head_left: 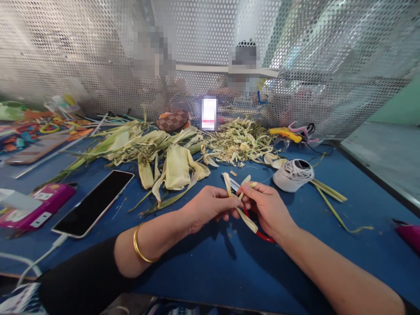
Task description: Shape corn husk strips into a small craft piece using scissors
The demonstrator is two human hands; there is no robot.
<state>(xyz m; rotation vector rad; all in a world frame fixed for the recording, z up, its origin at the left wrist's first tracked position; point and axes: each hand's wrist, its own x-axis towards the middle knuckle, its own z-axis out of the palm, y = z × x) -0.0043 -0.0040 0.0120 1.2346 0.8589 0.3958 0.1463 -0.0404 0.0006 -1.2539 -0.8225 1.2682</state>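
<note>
My left hand (205, 208) pinches a pale yellow leaf strip (244, 214) that hangs between both hands above the blue table (203, 271). My right hand (267, 208) is closed on red-handled scissors (262, 234), whose blades (229, 181) stick out up and to the left beside the strip. A gold bangle sits on my left wrist.
Behind the hands lie dried leaves (170, 162) and a heap of cut scraps (239, 140). A white thread spool (293, 175) stands right of them, with loose strips (331, 197) beside it. A phone (93, 203) and a pink box (39, 205) lie at left. Perforated metal screens wall the back.
</note>
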